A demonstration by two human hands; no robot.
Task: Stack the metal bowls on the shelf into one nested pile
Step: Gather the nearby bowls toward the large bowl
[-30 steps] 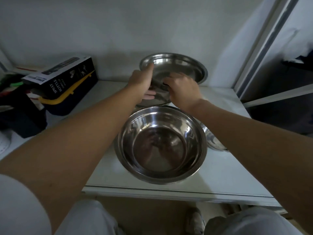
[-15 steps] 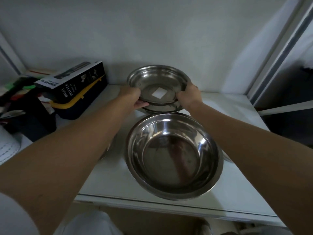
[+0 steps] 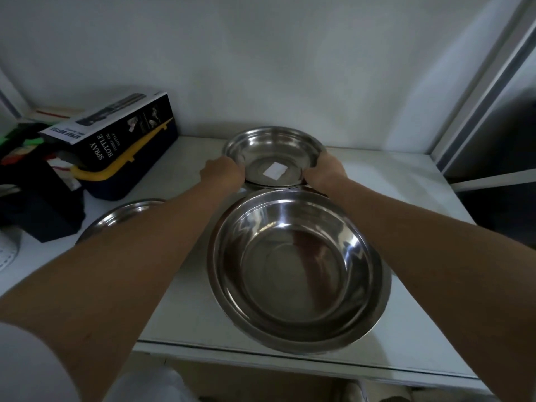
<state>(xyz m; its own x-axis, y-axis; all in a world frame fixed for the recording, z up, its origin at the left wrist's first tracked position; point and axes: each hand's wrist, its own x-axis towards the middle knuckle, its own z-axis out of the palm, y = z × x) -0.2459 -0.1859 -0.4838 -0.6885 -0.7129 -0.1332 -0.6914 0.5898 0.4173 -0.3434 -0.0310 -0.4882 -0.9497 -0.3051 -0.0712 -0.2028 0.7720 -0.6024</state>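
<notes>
Small bowl (image 3: pixel 274 155) lowered from its tilt to level, left hand (image 3: pixel 224 172) and right hand (image 3: pixel 326 169) gripping its rim, large bowl (image 3: pixel 295 268) nearer on shelf (image 3: pixel 406 181)

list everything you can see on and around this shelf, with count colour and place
small bowl: one, silver metal with a white sticker inside, back centre, held at both sides
bowl beneath it: one at least, silver, only its rim edge shows under the small bowl
large bowl: one, silver, front centre of the shelf, a second rim shows around it on the right
left bowl: one, silver, left of centre, mostly hidden by the forearm
spray bottle box: one, black and white, back left, lying on the case
case: one, dark blue with yellow handle, back left
shelf: one, white
left hand: on the small bowl's left rim
right hand: on its right rim
</notes>
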